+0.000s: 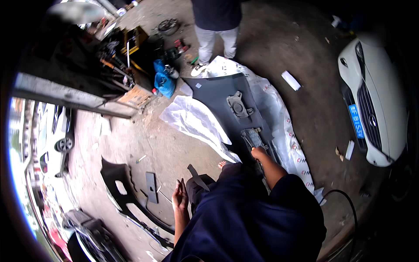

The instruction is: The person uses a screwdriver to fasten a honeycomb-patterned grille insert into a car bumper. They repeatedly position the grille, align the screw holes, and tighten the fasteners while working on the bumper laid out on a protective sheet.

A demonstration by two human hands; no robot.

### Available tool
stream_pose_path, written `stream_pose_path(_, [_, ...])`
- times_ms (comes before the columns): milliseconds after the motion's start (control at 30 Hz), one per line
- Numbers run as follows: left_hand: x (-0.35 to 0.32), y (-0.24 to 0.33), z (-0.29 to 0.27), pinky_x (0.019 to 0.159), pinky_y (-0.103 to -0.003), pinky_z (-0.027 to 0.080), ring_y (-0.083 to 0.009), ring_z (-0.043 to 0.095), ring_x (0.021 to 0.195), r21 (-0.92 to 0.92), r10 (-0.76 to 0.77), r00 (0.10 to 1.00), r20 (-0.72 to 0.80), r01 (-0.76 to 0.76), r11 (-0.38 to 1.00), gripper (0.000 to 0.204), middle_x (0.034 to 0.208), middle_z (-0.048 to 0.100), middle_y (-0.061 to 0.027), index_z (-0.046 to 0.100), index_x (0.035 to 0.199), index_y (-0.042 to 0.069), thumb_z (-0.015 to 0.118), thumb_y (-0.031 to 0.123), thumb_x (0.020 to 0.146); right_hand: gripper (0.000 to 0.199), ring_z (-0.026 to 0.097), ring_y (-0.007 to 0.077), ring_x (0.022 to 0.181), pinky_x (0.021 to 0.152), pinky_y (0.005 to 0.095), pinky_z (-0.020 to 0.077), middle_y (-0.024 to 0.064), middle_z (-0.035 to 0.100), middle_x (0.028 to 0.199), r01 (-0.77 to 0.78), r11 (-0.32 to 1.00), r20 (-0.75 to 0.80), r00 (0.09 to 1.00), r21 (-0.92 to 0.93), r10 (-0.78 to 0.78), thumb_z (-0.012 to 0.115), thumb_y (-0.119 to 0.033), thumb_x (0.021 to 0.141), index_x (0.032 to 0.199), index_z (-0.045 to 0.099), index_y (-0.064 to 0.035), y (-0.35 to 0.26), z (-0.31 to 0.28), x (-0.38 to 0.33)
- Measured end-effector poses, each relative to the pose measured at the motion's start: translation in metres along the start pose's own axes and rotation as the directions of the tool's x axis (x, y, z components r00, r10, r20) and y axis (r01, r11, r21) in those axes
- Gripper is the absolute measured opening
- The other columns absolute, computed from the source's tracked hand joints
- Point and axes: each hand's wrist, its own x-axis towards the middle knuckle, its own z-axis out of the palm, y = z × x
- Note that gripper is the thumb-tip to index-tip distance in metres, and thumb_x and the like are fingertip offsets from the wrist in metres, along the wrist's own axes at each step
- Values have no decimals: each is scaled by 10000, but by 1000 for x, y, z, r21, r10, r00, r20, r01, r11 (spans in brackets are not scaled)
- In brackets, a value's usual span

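Note:
My right hand (260,154) is closed round what looks like a screwdriver (252,149); a bit of its orange handle and a thin shaft show. Its shaft points at a grey slotted bracket (253,137) on a long dark grey car panel (214,91). Further up that panel sits another grey bracket (237,105) with a round centre. White plastic wrapping (279,118) spreads under and beside the panel. My left hand (180,195) hangs beside my knee, fingers stretched out, apparently holding nothing. A dark curved strip (197,178) lies close to it, by my leg.
A black bumper-like part (121,187) and a small dark plate (151,187) lie at left. A person (217,26) stands beyond the panel. Tools and a blue bag (164,82) crowd the upper left. A white car (374,102) stands right; a black hose (349,203) curves nearby.

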Motion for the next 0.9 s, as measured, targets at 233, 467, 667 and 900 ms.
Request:
stream_pose_path(233, [170, -38, 87, 1183, -347, 356, -240, 470, 1340, 605, -751, 660, 21, 590, 535, 309, 1315, 586, -180, 498, 1277, -103, 485, 56, 1013, 424, 632, 439, 1054, 904, 517, 506, 272, 663, 1089, -57, 893, -484, 824, 446, 295, 532, -365, 906, 1056, 645, 15, 153, 107, -32])
stream_pose_path(467, [275, -57, 68, 1020, -381, 437, -233, 634, 998, 670, -862, 436, -257, 724, 166, 191, 1032, 645, -103, 543, 1127, -29, 505, 65, 966, 334, 627, 440, 1005, 855, 530, 503, 242, 629, 1126, -274, 849, -406, 784, 452, 469, 526, -246, 876, 1187, 549, -125, 198, 228, -124])
stream_pose_path(667, [359, -63, 11, 703, -374, 457, -167, 500, 667, 761, -708, 420, -567, 597, -254, 100, 706, 462, -32, 558, 959, 36, 494, 107, 929, 388, 654, 416, 980, 842, 494, 516, 252, 676, 1033, -137, 655, -275, 830, 743, 486, 557, -325, 898, 1171, 593, -51, 211, 267, -141])
stream_pose_path(900, [403, -199, -1, 491, -301, 386, -117, 451, 510, 558, -743, 590, -316, -518, -648, 151, 606, 480, -24, 557, 745, 53, 543, 167, 843, 491, 615, 474, 1050, 897, 550, 480, 293, 664, 1047, -287, 675, -193, 817, 680, 543, 480, -474, 956, 1031, 599, -4, 274, 277, 41])
